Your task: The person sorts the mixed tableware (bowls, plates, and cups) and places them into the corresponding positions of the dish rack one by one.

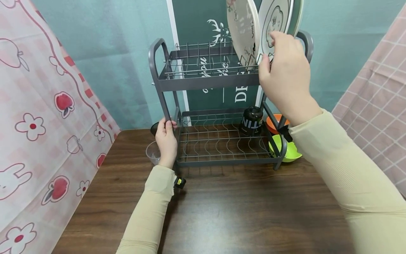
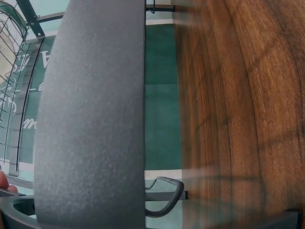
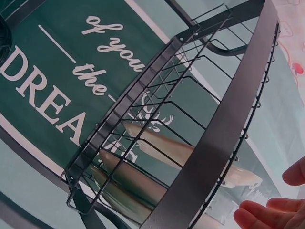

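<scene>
A wooden table bears a grey rack, green bowl and clear cup.

Grey two-tier dish rack stood upright on the wooden table; left post gripped by the left hand. Three plates held on edge, upper tier, right; leftmost marked with dark script. Right hand held just beside them, thumb and fingers parted.

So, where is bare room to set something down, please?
Bare: tabletop in front of the rack; lower shelf left of the black cup; upper shelf left of the plates. Crowded: the upper shelf's right end, with plates and right hand; at the rack's right side, two bowls.
</scene>
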Motion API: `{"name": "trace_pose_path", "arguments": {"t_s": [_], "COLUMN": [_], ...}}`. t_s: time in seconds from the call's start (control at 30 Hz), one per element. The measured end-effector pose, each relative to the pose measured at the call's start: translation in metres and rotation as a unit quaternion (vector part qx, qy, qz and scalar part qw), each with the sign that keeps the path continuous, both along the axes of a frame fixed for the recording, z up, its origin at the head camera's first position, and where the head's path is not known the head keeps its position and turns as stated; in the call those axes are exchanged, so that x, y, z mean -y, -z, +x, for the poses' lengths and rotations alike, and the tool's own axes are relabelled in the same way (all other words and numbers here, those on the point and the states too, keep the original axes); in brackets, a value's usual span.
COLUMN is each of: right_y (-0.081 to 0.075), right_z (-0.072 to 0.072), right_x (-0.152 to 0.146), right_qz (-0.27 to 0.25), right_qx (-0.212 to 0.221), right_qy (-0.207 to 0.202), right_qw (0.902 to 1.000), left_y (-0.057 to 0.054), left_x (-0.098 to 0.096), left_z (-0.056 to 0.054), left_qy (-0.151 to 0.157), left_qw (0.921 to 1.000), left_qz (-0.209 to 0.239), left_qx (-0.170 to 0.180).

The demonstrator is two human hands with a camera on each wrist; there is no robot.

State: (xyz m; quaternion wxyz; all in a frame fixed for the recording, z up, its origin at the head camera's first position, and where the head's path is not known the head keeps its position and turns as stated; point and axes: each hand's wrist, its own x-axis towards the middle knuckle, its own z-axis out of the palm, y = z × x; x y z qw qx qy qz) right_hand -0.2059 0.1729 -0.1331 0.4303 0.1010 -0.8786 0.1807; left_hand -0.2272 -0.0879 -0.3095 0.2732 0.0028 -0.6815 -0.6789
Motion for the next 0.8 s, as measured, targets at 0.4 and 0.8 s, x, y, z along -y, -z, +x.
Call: {"name": "trace_pose_path", "arguments": {"t_s": [0.4,0.8], "right_y": [0.011,0.038], "right_z": [0.011,0.011], "right_x": [-0.026,-0.063], "right_qz": [-0.047,-0.131], "right_qx": [-0.029,0.017], "right_qy": [-0.007,0.051], "right_qw": [0.9985,0.99], "left_y": [0.0,0.001], "left_x": [0.0,0.001], "left_z": [0.0,-0.001], "left_qy": [-0.004,0.0], "left_qw": [0.9998,0.9999], "left_qz": [-0.017,-0.011], "left_qx": [0.009,0.007]}}
